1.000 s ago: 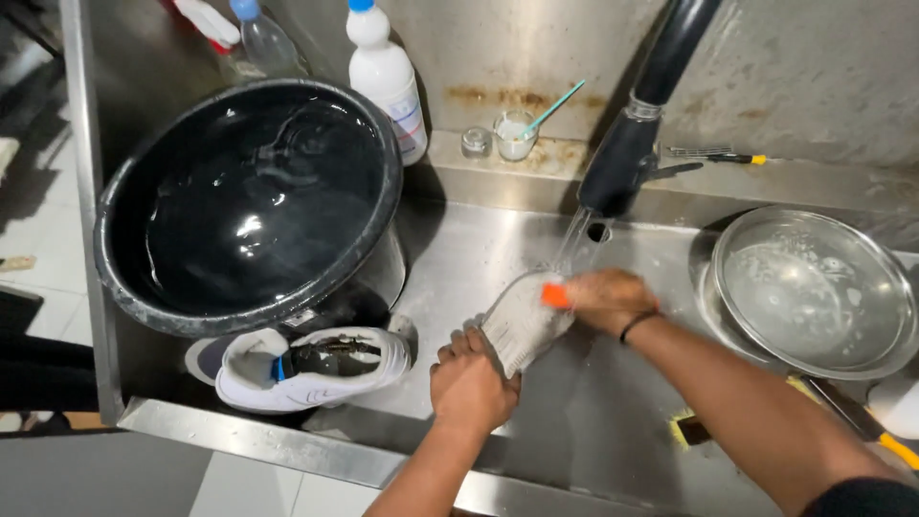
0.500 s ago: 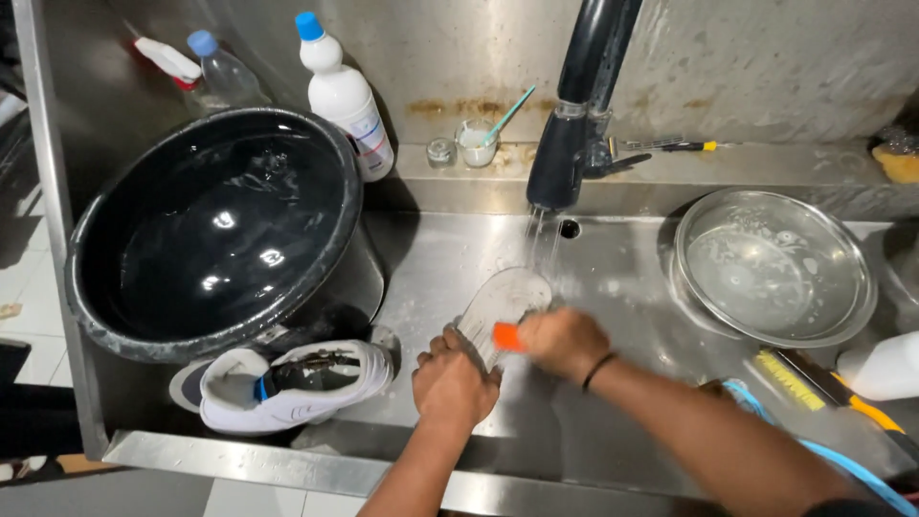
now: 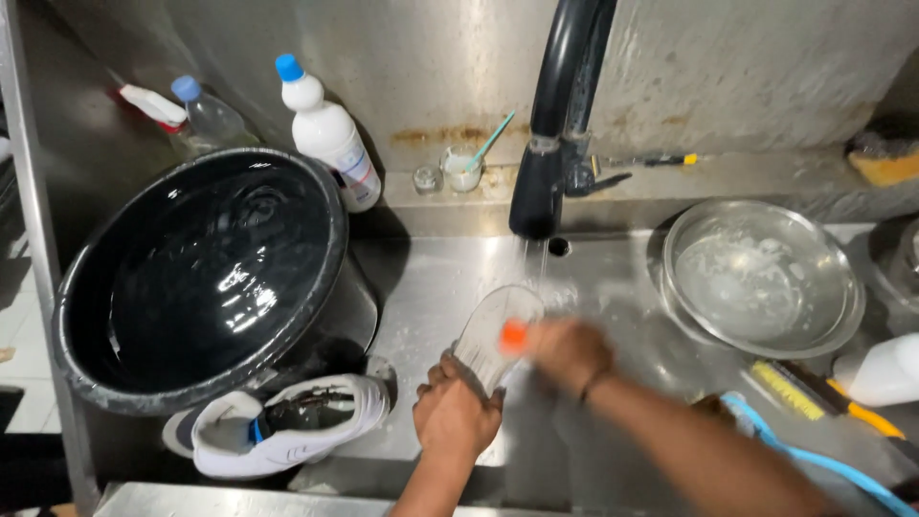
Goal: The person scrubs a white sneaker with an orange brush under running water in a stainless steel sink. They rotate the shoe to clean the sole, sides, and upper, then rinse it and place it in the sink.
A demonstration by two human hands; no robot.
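Observation:
In the steel sink (image 3: pixel 431 287), my left hand (image 3: pixel 455 416) grips the near end of a pale shoe insole (image 3: pixel 490 330), held sole-up under the stream of water from the black tap (image 3: pixel 555 134). My right hand (image 3: pixel 565 352), blurred by motion, is shut on a brush with an orange handle (image 3: pixel 514 335) and presses it against the insole. A white sneaker (image 3: pixel 287 426) lies on its side at the sink's near left, just left of my left hand.
A large black bucket (image 3: pixel 206 278) full of water fills the left. A white bottle with a blue cap (image 3: pixel 330 144) and a clear bottle (image 3: pixel 206 115) stand behind it. A metal bowl (image 3: pixel 761 278) sits right, with a yellow brush (image 3: pixel 814 393) nearby.
The view has shifted. The insole stays under the running water while my right hand keeps moving the orange-handled brush over it, now lower along the insole.

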